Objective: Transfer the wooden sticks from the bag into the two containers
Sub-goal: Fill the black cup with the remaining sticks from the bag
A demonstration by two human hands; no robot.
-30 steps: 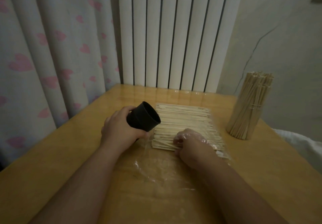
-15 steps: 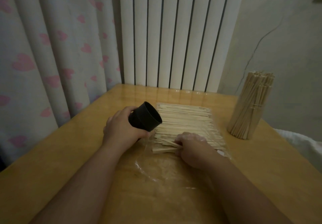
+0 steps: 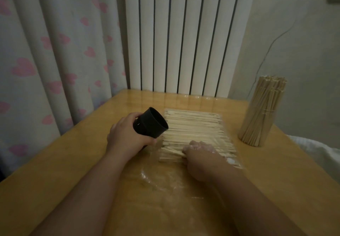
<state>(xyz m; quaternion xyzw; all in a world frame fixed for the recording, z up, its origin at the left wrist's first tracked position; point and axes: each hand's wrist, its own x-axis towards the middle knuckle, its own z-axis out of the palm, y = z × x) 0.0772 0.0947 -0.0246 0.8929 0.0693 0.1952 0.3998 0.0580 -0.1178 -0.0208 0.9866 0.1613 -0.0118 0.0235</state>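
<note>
A clear plastic bag (image 3: 165, 178) lies flat on the wooden table (image 3: 55, 171), its far half filled with a layer of pale wooden sticks (image 3: 195, 127). My left hand (image 3: 127, 138) grips a black cup (image 3: 150, 122), tilted with its mouth facing right over the sticks' left ends. My right hand (image 3: 200, 159) is inside the bag, fingers closed on a few sticks at the near edge of the layer. At the right stands a second container (image 3: 261, 114), hidden behind the upright sticks that fill it.
A white radiator (image 3: 182, 37) and a heart-patterned curtain (image 3: 47, 52) close off the back and left. A white cloth (image 3: 316, 153) lies past the table's right edge. A wall with a crack stands behind the filled container.
My right hand has shifted slightly among the near sticks inside the bag, drawing a few askew, then settled on them. The left hand and black cup have barely moved.
</note>
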